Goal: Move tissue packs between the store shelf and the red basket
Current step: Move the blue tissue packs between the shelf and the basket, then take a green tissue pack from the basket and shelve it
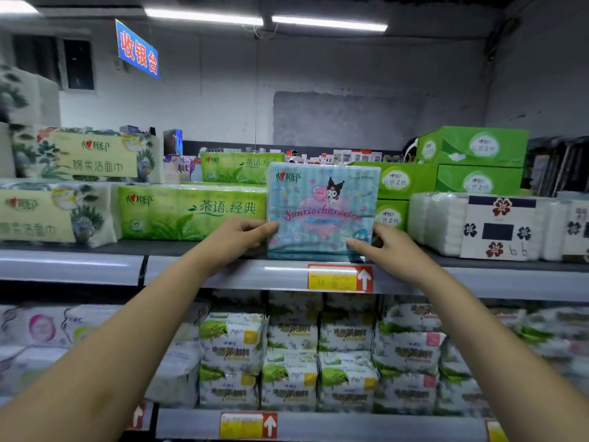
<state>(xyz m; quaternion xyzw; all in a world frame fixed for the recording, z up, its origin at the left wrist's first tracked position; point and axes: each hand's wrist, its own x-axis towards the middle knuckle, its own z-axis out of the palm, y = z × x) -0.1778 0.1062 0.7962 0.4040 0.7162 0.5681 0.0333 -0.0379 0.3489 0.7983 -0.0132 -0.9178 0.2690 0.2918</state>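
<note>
Shelf ledge [197, 271], centre frame: my left hand [242, 234] and right hand [387, 247] pinch the blue tissue pack [322, 202] low; I'd keep it level.

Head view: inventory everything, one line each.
Sanrio tissue pack: 1, pale blue and pink, upright at upper shelf front edge
green tea-print packs: 2, green, left of it
floral packs: 2, cream, far left, stacked
green boxes: several, green, behind right
flower-print packs: few, white, far right
lower-shelf packs: many, white-green, below
blue sign: 1, red characters, upper left
left grip: holds pack's left edge
right grip: holds pack's lower right corner
</note>
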